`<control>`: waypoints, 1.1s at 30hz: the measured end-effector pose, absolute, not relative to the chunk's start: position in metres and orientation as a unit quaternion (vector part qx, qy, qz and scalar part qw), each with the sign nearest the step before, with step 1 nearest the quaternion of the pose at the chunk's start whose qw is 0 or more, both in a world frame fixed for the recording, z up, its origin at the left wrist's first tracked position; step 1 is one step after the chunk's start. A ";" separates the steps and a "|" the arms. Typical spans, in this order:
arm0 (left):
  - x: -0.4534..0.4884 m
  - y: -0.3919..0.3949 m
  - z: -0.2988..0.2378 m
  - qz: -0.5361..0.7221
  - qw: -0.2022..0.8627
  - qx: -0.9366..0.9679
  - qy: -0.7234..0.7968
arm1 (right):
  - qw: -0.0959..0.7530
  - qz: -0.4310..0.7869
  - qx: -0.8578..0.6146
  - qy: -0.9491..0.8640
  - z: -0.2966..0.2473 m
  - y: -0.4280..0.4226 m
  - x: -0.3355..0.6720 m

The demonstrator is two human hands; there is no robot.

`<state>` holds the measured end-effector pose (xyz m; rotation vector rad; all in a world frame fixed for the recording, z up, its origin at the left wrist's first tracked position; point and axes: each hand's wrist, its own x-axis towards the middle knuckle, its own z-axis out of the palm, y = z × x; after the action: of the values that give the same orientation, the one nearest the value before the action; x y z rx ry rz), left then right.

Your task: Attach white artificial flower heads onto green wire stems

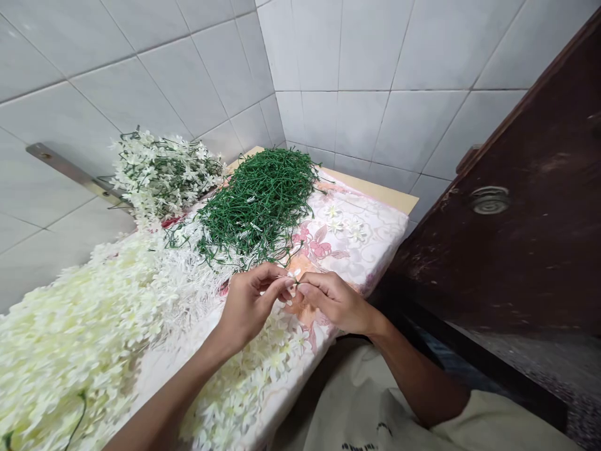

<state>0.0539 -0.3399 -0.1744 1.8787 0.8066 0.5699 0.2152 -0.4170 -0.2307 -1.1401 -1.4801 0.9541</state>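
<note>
My left hand [251, 300] and my right hand [335, 302] meet over the near side of the table, fingertips almost touching. Between them shows a small white artificial flower [295, 274], partly hidden by the fingers of my left hand, which pinch it. My right hand pinches a thin green plastic stem [297, 284], of which only a short end is visible. Beyond the hands lies a tangled heap of green stems [263, 194]. Loose cream-white petals [263, 363] are spread beneath my left forearm.
A large pile of cream flower heads [84, 313] covers the left side. White thready pieces [192, 300] lie beside the green heap. Assembled flowers [159, 175] are stacked against the tiled wall. A few blossoms [345, 225] rest on the floral cloth [375, 238]. A dark door [516, 250] stands right.
</note>
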 end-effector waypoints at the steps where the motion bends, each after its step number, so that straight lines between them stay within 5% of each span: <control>1: 0.054 -0.340 -0.175 0.227 0.497 0.771 0.327 | 0.500 0.393 -0.471 -0.611 -0.231 -0.417 0.216; 23: 0.055 -0.345 -0.181 0.207 0.495 0.788 0.302 | 0.513 0.346 -0.481 -0.622 -0.234 -0.421 0.215; 33: 0.048 -0.342 -0.158 0.097 0.343 0.893 0.275 | 0.527 0.301 -0.478 -0.635 -0.231 -0.420 0.211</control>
<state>0.0482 -0.3423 -0.1581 2.3194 0.7158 0.2530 0.2111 -0.4202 -0.2312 -1.1437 -1.5184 0.7192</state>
